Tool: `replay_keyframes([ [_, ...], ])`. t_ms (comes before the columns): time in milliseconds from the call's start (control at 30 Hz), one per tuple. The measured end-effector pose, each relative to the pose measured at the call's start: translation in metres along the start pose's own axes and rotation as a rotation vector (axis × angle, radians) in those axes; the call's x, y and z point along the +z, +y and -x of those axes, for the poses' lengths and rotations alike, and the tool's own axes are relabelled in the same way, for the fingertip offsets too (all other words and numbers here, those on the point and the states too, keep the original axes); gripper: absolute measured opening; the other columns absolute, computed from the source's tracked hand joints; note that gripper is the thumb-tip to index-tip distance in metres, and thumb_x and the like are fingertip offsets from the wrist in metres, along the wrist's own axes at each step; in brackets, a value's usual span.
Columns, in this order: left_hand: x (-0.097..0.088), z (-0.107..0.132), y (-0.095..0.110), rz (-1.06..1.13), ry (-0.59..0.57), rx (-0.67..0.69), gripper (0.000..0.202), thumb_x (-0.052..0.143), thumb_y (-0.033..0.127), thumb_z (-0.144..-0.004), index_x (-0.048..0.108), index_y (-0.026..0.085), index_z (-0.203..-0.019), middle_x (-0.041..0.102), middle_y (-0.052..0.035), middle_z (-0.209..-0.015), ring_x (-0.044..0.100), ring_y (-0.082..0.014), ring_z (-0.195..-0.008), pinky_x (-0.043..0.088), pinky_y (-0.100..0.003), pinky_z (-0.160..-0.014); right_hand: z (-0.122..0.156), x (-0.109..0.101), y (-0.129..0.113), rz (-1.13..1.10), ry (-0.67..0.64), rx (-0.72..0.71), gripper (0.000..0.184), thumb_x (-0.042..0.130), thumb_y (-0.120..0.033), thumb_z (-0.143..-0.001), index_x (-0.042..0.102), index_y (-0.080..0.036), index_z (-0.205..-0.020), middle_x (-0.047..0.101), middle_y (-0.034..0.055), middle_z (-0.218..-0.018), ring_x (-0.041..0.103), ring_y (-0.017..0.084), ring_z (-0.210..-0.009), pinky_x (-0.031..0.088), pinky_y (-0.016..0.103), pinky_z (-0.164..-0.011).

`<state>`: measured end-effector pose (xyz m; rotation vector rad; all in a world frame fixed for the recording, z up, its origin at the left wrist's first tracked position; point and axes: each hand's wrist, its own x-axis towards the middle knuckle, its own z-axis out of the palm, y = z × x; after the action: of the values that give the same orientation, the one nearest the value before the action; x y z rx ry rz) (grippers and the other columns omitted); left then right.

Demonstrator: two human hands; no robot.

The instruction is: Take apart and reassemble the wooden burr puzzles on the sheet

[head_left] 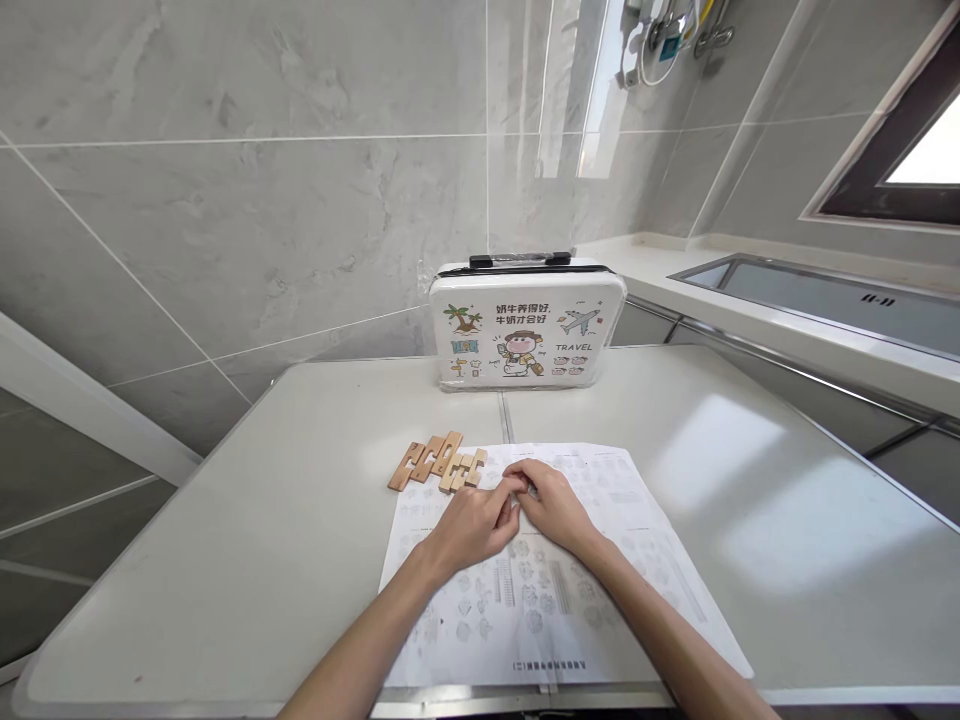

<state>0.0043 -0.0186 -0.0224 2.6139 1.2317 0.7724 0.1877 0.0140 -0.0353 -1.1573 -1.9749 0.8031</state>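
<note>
My left fingers (505,494) and right fingers (531,473) meet, curled, over the printed sheet (559,605), gripping something or not I can't tell, the wooden pieces (439,466) grouped alongside, seemingly not yet interlocked.

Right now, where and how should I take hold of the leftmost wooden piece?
I'd pinch the leftmost wooden piece near its end closest to you, thumb and finger across its narrow width, coming in from the left with your left hand. It's long and slim, its left side looks free, and the neighbouring piece crowds its right.
</note>
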Motion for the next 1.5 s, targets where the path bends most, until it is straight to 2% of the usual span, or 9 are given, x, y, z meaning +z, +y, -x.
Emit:
replay_keyframes([
  [1500,-0.0003,-0.0004,0.0003,0.009,-0.008,0.001,0.035,0.052,0.013,-0.094,0.054,0.021,-0.128,0.061,0.0071,-0.06,0.057,-0.0145,-0.048,0.039,-0.024,-0.052,-0.0003,0.0001,0.0005,0.002,0.001,-0.005,0.031,0.05,-0.006,-0.084,0.069,-0.023,-0.103,0.074,0.0039,-0.1,0.066,0.023,-0.094,0.051,0.038,-0.084],
])
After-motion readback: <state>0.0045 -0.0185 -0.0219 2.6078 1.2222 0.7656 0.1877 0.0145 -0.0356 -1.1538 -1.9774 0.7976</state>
